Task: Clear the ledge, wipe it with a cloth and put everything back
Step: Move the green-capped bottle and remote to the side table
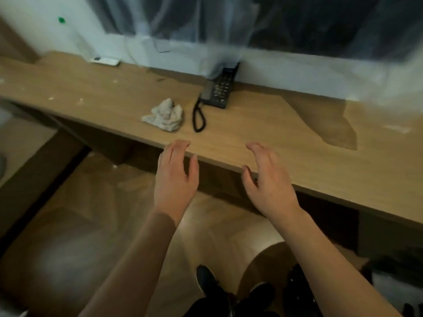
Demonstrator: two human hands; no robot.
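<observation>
black telephone [218, 90], off-white cloth [164, 115], wood-grain ledge [263, 133]

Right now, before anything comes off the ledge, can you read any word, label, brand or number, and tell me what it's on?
None can be read.
Telephone keypad: the keys show as pale dots, too blurred to read.
White device by the wall: no legible marking.
Green dot on the wall: a plain mark with no text.
Crumpled cloth: no print.

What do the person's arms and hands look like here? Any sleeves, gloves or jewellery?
Both forearms are bare right down to the bottom edge of the picture, so no sleeves show. The left hand and the right hand wear no gloves, and no rings, watch or bracelets can be seen, though the picture is a little blurred. Dark shoes show below, on the floor.
</observation>
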